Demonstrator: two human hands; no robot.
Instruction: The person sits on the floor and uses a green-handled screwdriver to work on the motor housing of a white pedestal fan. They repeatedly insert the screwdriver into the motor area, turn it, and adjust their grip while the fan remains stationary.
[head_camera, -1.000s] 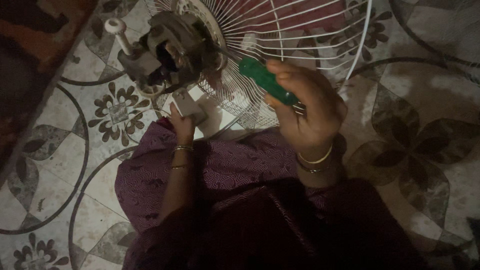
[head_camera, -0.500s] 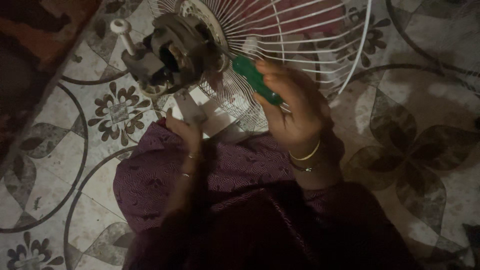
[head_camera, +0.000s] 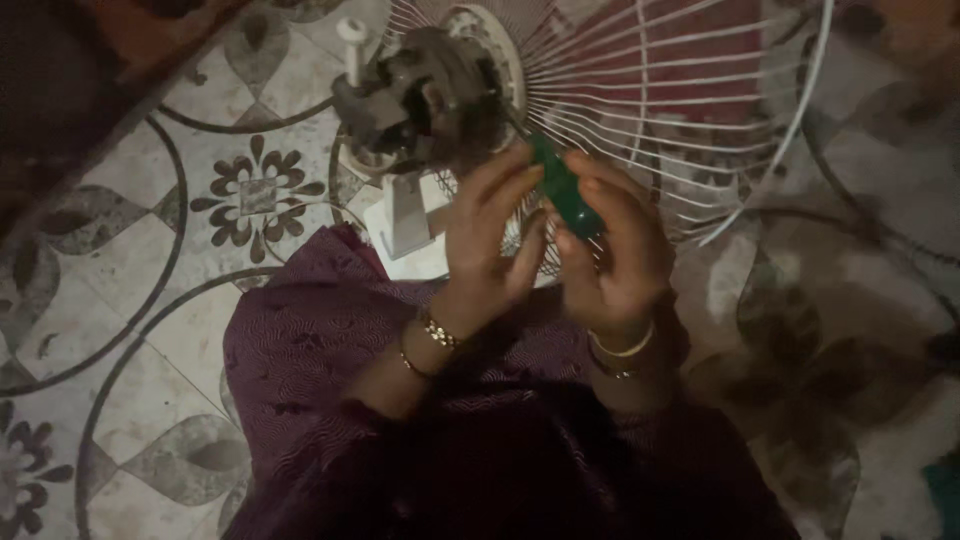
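Fingers (head_camera: 610, 215) of the right hand (head_camera: 615, 260) are curled around the green plastic handle of a screwdriver (head_camera: 565, 190), which is gripped firmly. The left hand (head_camera: 490, 245) is raised beside it with fingers loosely spread; its fingertips are laid against the upper end of the handle, though whether they actually clasp it cannot be told.

The handle is tilted up and to the left, and its dark shaft is pointed toward the grey exposed fan motor (head_camera: 420, 100), just beside the hub of the white wire fan guard (head_camera: 680, 110). The motor is carried on a white plastic stand neck (head_camera: 405, 210), near the left wrist.

Room for movement is bounded above and to the right by the guard's curved outer rim and by the motor at upper left. Patterned floor tiles (head_camera: 130, 260) are seen lying open to the left. Below the hands, a lap covered in maroon patterned fabric (head_camera: 330, 340) is seen.
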